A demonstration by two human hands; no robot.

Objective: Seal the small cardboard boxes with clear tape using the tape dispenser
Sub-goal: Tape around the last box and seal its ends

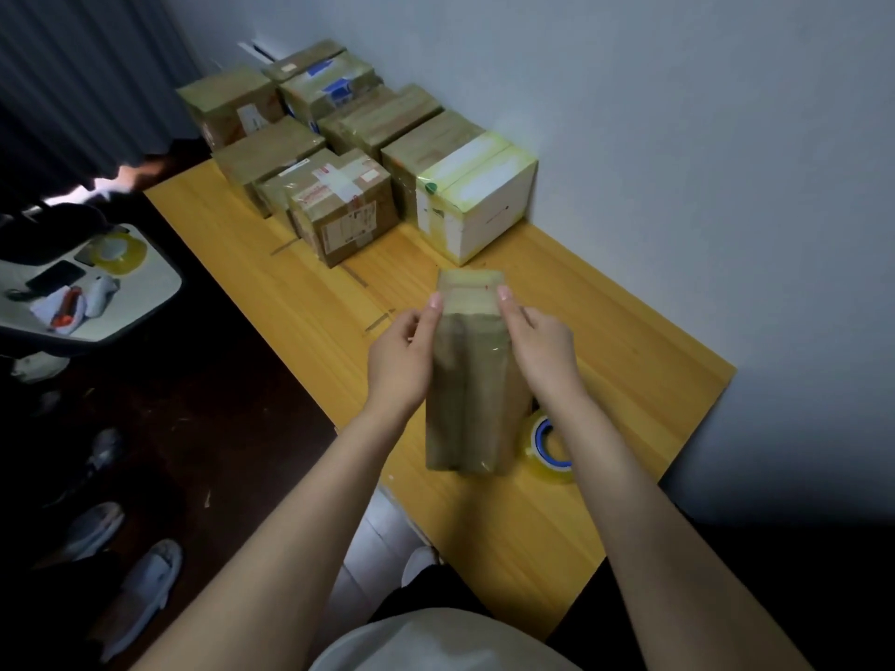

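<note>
Grey tray (145,302) at far left carries a spare roll (118,251). Sealed boxes (310,181) are stacked at the table's (654,380) far end. Left hand (402,360) pinches the box (472,389) by its left edge, and right hand (542,351) pinches the right edge. The box is mid-table, tape-covered, upright. Tape (547,447) sits just beside it, under the right wrist.

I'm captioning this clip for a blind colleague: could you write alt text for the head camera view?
A person's left hand and right hand grip a tall tape-wrapped cardboard box by its upper sides at a yellow table. A roll of clear tape lies beside it, by the right forearm; more taped boxes cluster at the far end.
</note>
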